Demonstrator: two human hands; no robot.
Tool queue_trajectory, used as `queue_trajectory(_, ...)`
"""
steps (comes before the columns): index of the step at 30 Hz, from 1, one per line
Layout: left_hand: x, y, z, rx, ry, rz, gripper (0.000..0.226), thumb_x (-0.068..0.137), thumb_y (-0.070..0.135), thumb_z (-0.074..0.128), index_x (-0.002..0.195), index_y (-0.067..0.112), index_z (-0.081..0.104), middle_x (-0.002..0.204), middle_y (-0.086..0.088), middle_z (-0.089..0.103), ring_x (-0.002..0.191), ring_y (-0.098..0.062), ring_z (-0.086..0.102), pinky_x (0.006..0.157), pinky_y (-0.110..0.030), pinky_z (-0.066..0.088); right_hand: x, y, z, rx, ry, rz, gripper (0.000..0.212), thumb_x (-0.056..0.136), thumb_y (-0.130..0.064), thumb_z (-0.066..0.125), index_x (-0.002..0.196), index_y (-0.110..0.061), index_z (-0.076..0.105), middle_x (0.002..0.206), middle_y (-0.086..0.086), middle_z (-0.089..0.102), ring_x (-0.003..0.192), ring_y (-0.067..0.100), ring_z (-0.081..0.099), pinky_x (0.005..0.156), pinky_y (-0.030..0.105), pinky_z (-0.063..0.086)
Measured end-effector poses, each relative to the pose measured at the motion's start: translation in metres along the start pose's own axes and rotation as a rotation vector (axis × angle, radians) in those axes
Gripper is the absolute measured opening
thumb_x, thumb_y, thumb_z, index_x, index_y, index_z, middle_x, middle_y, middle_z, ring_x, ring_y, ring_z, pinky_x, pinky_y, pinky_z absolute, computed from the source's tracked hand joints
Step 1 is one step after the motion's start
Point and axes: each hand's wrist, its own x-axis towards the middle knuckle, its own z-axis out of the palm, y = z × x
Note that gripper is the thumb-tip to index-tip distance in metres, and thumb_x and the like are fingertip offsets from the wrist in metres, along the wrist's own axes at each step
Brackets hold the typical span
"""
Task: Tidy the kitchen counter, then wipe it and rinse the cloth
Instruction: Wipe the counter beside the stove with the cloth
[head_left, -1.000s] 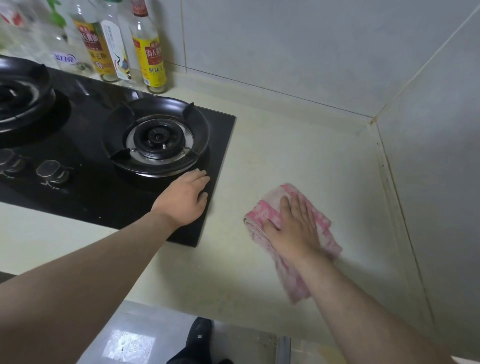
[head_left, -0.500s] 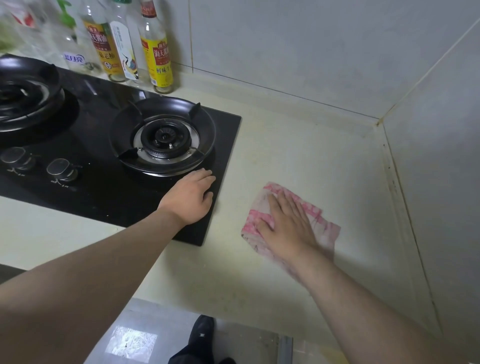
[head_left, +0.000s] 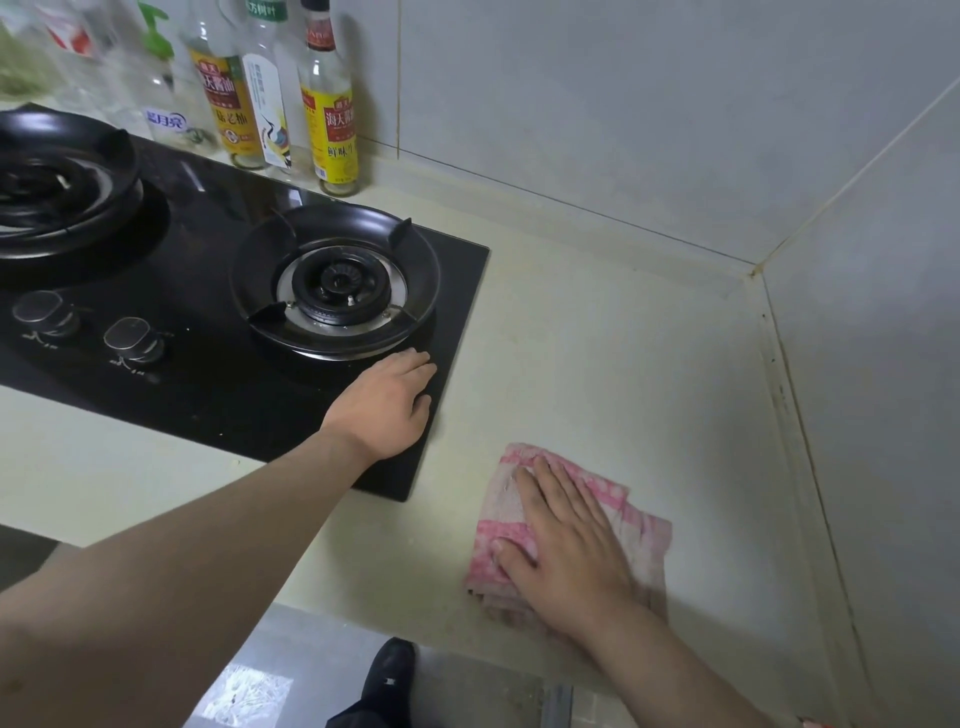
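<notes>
My right hand (head_left: 566, 540) lies flat on the pink cloth (head_left: 641, 530), fingers straight and nearly together, on the counter (head_left: 597, 364) near its front edge. The cloth seems soft, light and limp; I would push it with the palm and lift it by pinching a fold.

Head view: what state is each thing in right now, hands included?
cloth, folded, flat on the counter under the right hand
right hand, open, fingers straight, pressing the cloth
left hand, open, resting on the stove's front right corner
right burner, unlit
bottles, upright against the wall
</notes>
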Motion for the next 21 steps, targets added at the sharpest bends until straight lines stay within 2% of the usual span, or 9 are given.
queue_trajectory(9, 0.001, -0.003, 0.001, -0.008, 0.001, 0.006, 0.052, 0.097, 0.024, 0.047, 0.146, 0.012, 0.040, 0.155, -0.004, 0.034, 0.146, -0.017, 0.022, 0.121, -0.030, 0.014, 0.089, 0.027, -0.024, -0.025, -0.014, -0.021, 0.083, 0.087, -0.069, 0.022, 0.156, -0.031, -0.005, 0.164, -0.009, -0.012, 0.149, 0.007, -0.015, 0.123, 0.035, -0.003)
queue_trajectory(13, 0.002, -0.003, 0.001, -0.014, 0.007, 0.007, 0.052, 0.096, 0.024, 0.047, 0.146, 0.012, 0.040, 0.155, -0.004, 0.035, 0.146, -0.017, 0.022, 0.121, -0.030, 0.015, 0.117, 0.035, -0.039, -0.040, -0.018, -0.077, 0.075, 0.096, -0.058, 0.034, 0.157, -0.030, 0.000, 0.164, -0.009, -0.009, 0.150, 0.007, -0.011, 0.121, 0.029, -0.008)
queue_trajectory(15, 0.002, -0.002, -0.001, -0.012, 0.006, 0.009, 0.052, 0.097, 0.024, 0.047, 0.146, 0.013, 0.040, 0.155, -0.003, 0.034, 0.146, -0.017, 0.022, 0.121, -0.030, 0.014, 0.122, 0.033, -0.046, -0.053, -0.016, -0.066, 0.073, 0.095, -0.055, 0.034, 0.157, -0.030, 0.003, 0.165, -0.006, -0.008, 0.150, 0.010, -0.012, 0.121, 0.033, -0.009)
queue_trajectory(17, 0.002, -0.002, -0.001, -0.009, 0.007, 0.011, 0.052, 0.097, 0.025, 0.047, 0.147, 0.013, 0.039, 0.155, -0.003, 0.033, 0.146, -0.016, 0.021, 0.120, -0.028, 0.012, 0.122, 0.027, -0.044, -0.052, 0.074, 0.057, 0.070, 0.093, -0.051, 0.034, 0.156, -0.033, 0.010, 0.165, -0.001, -0.008, 0.151, 0.017, -0.013, 0.122, 0.041, -0.008)
queue_trajectory(19, 0.002, -0.002, 0.000, -0.003, 0.015, 0.014, 0.052, 0.097, 0.024, 0.047, 0.147, 0.013, 0.039, 0.155, -0.003, 0.034, 0.146, -0.017, 0.022, 0.119, -0.027, 0.011, 0.119, 0.017, -0.036, 0.036, 0.189, 0.288, 0.068, 0.093, -0.050, 0.033, 0.155, -0.030, 0.017, 0.165, 0.007, -0.004, 0.151, 0.024, -0.011, 0.122, 0.046, -0.006)
queue_trajectory(21, 0.001, -0.001, 0.001, 0.004, 0.021, 0.017, 0.052, 0.096, 0.024, 0.047, 0.146, 0.012, 0.040, 0.155, -0.004, 0.035, 0.146, -0.017, 0.023, 0.118, -0.026, 0.010, 0.117, 0.009, -0.025, 0.110, 0.185, 0.433, 0.076, 0.092, -0.058, 0.030, 0.157, -0.023, 0.013, 0.164, 0.015, -0.002, 0.151, 0.028, -0.011, 0.122, 0.047, -0.005)
